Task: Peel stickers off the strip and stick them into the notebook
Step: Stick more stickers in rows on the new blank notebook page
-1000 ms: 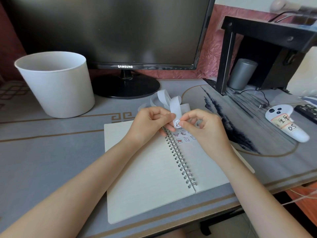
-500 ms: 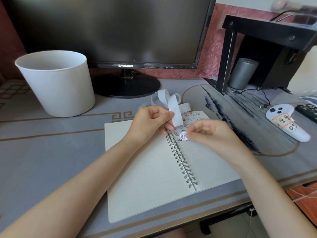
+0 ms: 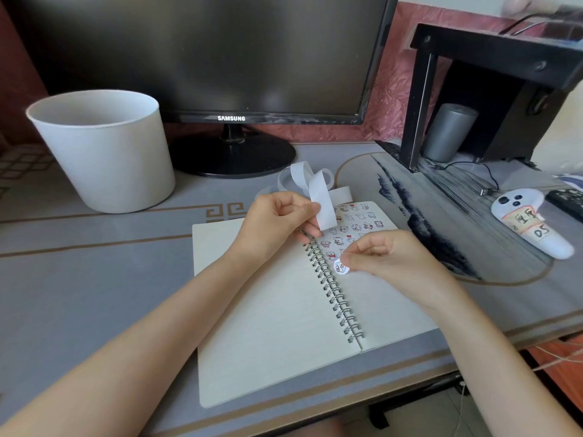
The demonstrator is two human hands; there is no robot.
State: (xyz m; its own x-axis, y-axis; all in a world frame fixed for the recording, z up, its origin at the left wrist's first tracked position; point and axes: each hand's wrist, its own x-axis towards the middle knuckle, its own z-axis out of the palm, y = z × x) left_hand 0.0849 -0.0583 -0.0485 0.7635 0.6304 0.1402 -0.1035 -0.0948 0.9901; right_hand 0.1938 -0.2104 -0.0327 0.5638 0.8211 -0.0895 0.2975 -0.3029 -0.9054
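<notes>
Two bare hands work over an open spiral-bound notebook with cream pages (image 3: 268, 310), which lies flat on a grey desk mat with brown border lines (image 3: 94, 279). The left hand (image 3: 277, 225) pinches a curling white paper backing strip (image 3: 321, 206) between thumb and forefinger, above the top of the metal spiral binding (image 3: 334, 294). The free end of the strip hangs over the upper right page, and the remainder loops onto the mat behind the notebook. The right hand (image 3: 388, 263), fingers curled, pinches one small round white sticker with a cartoon print (image 3: 340, 267) by its edge. This sticker sits at the right page just beside the binding; whether it touches the paper cannot be told. Several rows of small cartoon stickers (image 3: 356, 222) cover the upper part of the right page. A white tapered plastic bucket (image 3: 104, 152) stands at far left, a black Samsung monitor (image 3: 205, 52) stands behind the notebook, and a white handheld controller with handwritten labels (image 3: 530, 225) lies at far right.
</notes>
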